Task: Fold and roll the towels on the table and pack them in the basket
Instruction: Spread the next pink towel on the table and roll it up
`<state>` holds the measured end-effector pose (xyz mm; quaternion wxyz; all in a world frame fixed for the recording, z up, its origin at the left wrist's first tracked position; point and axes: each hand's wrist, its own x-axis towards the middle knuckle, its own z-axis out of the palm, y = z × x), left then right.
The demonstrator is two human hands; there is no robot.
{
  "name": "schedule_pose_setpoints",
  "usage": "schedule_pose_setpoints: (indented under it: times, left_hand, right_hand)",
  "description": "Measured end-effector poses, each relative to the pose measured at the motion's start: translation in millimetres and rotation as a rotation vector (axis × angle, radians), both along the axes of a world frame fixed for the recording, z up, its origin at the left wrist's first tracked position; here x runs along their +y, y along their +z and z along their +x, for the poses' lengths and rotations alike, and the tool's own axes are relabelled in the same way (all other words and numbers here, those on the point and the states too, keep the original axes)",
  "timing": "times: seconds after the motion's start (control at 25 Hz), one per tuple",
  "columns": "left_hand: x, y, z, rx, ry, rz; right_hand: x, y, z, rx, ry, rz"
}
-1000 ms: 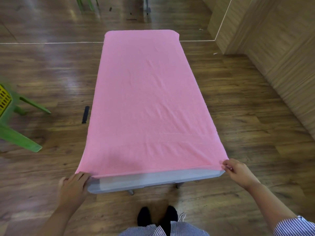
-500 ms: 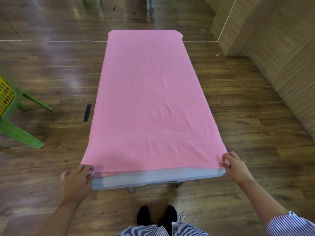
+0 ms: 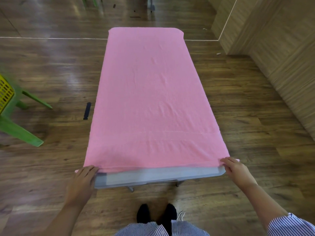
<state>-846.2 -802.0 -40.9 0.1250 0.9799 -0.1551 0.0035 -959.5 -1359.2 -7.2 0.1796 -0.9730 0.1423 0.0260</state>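
Far left, off the table: a yellow basket (image 3: 5, 96) on a green stool (image 3: 18, 128), only partly in frame and well apart from the work. Next, left hand (image 3: 82, 182) at the table's (image 3: 153, 176) near left corner, fingers curled over the towel's (image 3: 153, 99) near left corner, apparently gripping it; thumb hidden, so hard to say how firmly. Across the middle, pink towel spread flat and covering almost the whole tabletop, far end wrapping the far edge, sides slightly overhanging, near hem stopping just short of the near edge and leaving a grey strip bare. Then right hand (image 3: 237, 170) at the near right corner, fingertips pinching the towel's corner, cloth puckered there. Likely about to lift the near hem for the first fold; rolling and packing not yet begun. Risks from here: uneven pull between the two hands, skewing the fold off the long edges; a weak left grip letting that corner slip and drop off the side; overhanging cloth catching the table corners and dragging the whole towel off toward the floor.
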Motion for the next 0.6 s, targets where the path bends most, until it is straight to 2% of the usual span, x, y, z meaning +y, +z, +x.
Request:
schedule_pose_setpoints:
  times: [0.2, 0.36, 0.6]
  left_hand:
    - [0, 2, 1, 0.072, 0.048, -0.010]
    - [14, 0, 1, 0.084, -0.053, -0.009]
    - [-10, 15, 10, -0.032, 0.053, 0.046]
  right_hand:
    - [-3, 1, 5, 0.078, 0.005, 0.007]
    - [-5, 3, 11, 0.100, 0.034, 0.020]
    - [10, 10, 27, 0.031, -0.023, -0.009]
